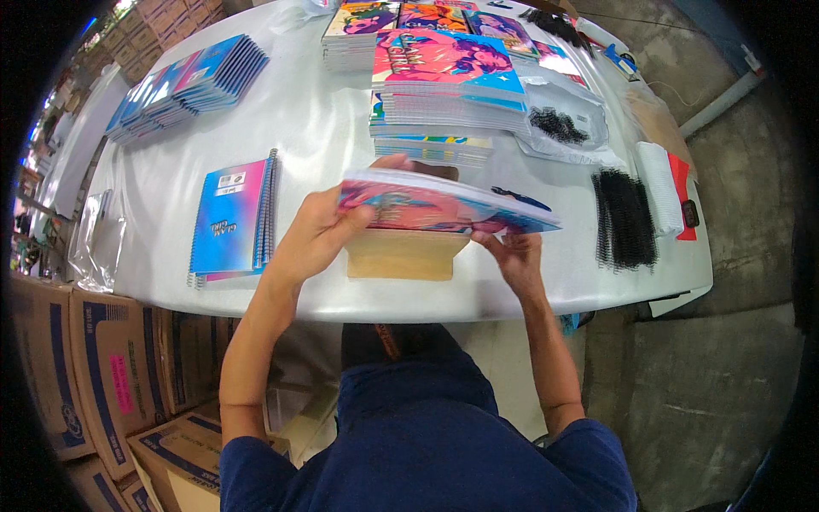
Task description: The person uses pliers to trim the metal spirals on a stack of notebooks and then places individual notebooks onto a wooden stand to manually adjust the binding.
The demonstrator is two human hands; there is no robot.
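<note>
A notebook block (409, 211) with a pink and blue illustrated cover is held tilted above the table, its white page edge facing up. My left hand (320, 230) grips its left end, thumb on the cover and fingers behind. At its lower right edge, my right hand (514, 256) pinches it between thumb and fingers. Beneath it lies a tan block (401, 263), partly hidden; its material is unclear. A small dark item (520, 198) shows behind the notebook block. Beyond stands a tall stack of similar illustrated notebook blocks (448, 72).
Spiral-bound blue and pink notebooks (229, 218) lie at left, with more piled (192, 81) farther back. Black binding coils (624, 218) lie at right, others on a plastic bag (559, 124). Cardboard boxes (119, 367) stand lower left, beside the white-covered table (316, 299).
</note>
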